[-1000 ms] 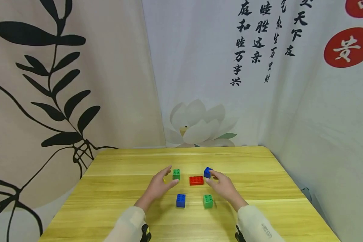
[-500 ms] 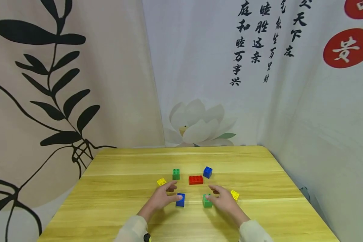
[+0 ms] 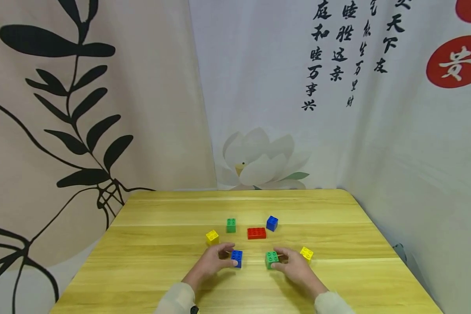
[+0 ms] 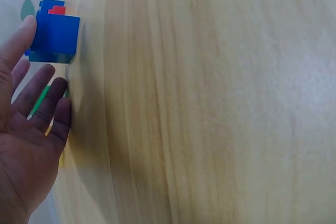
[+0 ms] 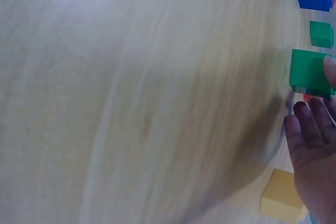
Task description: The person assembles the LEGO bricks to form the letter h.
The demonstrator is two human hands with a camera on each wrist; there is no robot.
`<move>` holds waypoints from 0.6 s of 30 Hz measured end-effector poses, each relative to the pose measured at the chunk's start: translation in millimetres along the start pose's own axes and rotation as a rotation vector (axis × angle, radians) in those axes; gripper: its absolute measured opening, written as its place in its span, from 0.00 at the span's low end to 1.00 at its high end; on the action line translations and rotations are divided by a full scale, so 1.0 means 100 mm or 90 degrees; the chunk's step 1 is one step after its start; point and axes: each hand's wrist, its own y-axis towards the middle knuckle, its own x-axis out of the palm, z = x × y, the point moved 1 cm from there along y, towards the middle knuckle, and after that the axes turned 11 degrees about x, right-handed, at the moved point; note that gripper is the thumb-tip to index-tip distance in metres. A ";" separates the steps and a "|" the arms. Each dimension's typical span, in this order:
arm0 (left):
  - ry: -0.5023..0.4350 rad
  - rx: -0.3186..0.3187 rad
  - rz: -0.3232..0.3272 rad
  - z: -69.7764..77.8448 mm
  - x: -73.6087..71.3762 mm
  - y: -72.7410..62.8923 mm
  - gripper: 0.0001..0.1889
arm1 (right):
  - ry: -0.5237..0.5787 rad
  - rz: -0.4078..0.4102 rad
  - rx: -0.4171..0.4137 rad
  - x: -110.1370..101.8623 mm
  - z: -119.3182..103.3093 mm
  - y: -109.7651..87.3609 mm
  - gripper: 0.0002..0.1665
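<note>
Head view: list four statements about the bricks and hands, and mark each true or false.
1. The red brick is stacked on another brick. False: it rests on the table.
2. The left hand has its thumb by a blue brick. True.
3. The right hand has its thumb by the red brick. False: it is by a green brick.
4. The left yellow brick lies farther back than the right yellow brick. True.
</note>
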 end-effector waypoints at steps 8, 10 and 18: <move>0.007 0.013 0.009 0.00 0.02 0.02 0.22 | -0.004 0.004 -0.020 0.00 0.02 0.03 0.29; 0.006 0.020 0.013 0.01 0.04 0.02 0.21 | -0.004 0.006 -0.020 0.00 0.02 0.04 0.28; 0.005 0.006 0.024 0.00 0.10 0.05 0.21 | 0.006 0.010 -0.005 0.04 -0.04 0.08 0.28</move>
